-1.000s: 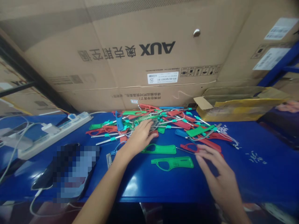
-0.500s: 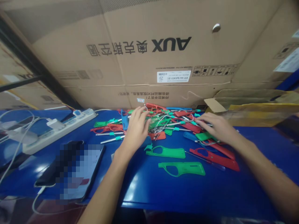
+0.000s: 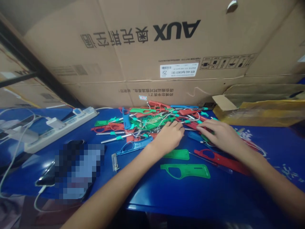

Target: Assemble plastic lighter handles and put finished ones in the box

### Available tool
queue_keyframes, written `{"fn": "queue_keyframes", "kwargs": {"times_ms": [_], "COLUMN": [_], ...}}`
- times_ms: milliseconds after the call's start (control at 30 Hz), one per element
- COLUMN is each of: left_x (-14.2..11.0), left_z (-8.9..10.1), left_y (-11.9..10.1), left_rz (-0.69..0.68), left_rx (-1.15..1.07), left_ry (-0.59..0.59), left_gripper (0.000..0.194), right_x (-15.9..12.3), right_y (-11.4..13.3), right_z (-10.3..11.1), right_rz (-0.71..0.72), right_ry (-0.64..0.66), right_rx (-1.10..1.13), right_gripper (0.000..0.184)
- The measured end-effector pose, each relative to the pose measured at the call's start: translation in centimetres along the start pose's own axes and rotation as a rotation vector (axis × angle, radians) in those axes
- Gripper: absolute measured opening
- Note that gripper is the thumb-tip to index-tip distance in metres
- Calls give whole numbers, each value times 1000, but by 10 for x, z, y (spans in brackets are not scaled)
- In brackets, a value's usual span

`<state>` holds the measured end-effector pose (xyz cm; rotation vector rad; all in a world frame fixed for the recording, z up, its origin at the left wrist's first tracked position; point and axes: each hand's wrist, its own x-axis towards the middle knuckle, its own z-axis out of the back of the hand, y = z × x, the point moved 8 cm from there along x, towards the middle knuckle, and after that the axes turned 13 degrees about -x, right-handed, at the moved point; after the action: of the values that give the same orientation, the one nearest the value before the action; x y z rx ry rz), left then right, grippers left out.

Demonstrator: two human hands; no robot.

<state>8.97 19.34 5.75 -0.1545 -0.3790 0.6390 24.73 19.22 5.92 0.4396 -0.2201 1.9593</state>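
A heap of long-nozzle lighter parts (image 3: 152,121) lies on the blue table, mixing red, green and blue handles with metal tubes and thin wires. My left hand (image 3: 170,136) is on the heap's front right, fingers curled down; what they hold, if anything, is hidden. Close beside it my right hand (image 3: 219,135) reaches in from the right, fingers stretched out over the heap's right end. In front lie a green half casing (image 3: 187,171), another green casing (image 3: 177,155) partly behind my left wrist, and a red casing (image 3: 221,159) with a thin screwdriver along it. A blue casing (image 3: 137,146) rests left of my forearm.
A white power strip (image 3: 62,127) with plugs and a dark phone (image 3: 69,148) on a cable lie at the left. Behind the heap stands a large cardboard box (image 3: 133,70). An open carton (image 3: 269,113) sits back right. Small clear pieces (image 3: 287,171) are scattered at the right.
My right hand has gone from the red casing up to the heap's right end. My left hand has moved right across the heap, uncovering the blue casing. The view has shifted too.
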Motion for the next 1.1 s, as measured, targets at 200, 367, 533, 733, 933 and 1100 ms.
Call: {"fn": "queue_keyframes", "kwargs": {"times_ms": [200,367,533,733,933,1100], "left_x": [0,-14,-28,-26,-23,-21], "left_z": [-15,15,52,52,38,34], "left_y": [13,25,45,54,49,36], "left_rz": [69,72,124,226,307,325], "left_rx": [-68,-336,-768,-1450,-1890,-2058], "left_ry": [-3,-162,-472,-649,-675,-661], "left_gripper": [31,42,29,16,9,4], "right_x": [1,1,-3,2,-1,-4], "right_y": [-12,-22,-28,4,62,85], "right_z": [6,18,26,18,-12,-30], "right_rz": [-144,-255,-403,-361,-161,-160], "right_ry": [-43,-146,-260,-134,134,235], "right_rx": [44,140,294,616,944,993], "right_gripper": [34,30,32,40,57,48]}}
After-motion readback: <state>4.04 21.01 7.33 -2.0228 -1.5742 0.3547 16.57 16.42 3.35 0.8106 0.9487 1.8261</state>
